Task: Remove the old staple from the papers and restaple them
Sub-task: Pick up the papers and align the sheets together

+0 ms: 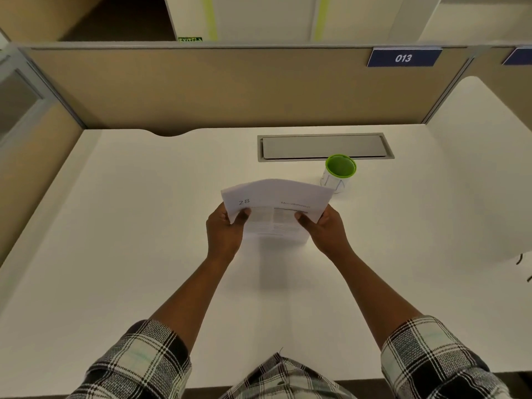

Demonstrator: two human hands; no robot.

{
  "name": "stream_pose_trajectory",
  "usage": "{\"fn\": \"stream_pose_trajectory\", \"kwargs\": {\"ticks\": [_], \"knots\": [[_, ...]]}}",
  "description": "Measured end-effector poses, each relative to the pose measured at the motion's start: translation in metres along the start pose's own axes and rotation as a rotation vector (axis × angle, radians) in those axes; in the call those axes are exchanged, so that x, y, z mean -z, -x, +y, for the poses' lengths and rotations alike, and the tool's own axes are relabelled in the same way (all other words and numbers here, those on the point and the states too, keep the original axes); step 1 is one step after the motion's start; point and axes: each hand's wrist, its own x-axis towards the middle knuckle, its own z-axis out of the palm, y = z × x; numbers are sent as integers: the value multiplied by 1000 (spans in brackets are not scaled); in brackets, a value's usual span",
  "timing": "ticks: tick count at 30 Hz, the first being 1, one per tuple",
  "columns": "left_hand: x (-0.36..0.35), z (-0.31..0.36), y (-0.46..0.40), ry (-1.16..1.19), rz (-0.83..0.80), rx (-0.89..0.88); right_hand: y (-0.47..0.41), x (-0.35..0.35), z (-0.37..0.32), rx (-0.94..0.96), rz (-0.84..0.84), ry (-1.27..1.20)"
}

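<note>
A thin set of printed papers [276, 203] is held up above the middle of the white desk [144, 240], its top edge bowed toward the partition; the number 28 and a heading show on the front sheet. My left hand [223, 233] grips the papers' left edge, thumb on the front. On the right edge, my right hand [324, 228] does the same. No staple can be made out on the sheets. No stapler or staple remover is in view.
A white cup with a green rim [339, 172] stands just behind and to the right of the papers. A grey cable hatch [322, 146] is set into the desk behind it. Tan partition walls [230, 87] close off the back and left.
</note>
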Motion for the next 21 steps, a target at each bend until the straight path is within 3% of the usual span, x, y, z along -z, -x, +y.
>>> {"fn": "stream_pose_trajectory", "kwargs": {"ticks": [18, 21], "knots": [[-1, 3, -5, -135, -78, -13, -1, -1, -9, 19, 25, 81], [1, 5, -14, -94, -129, 90, -5, 1, -12, -10, 15, 87]]}}
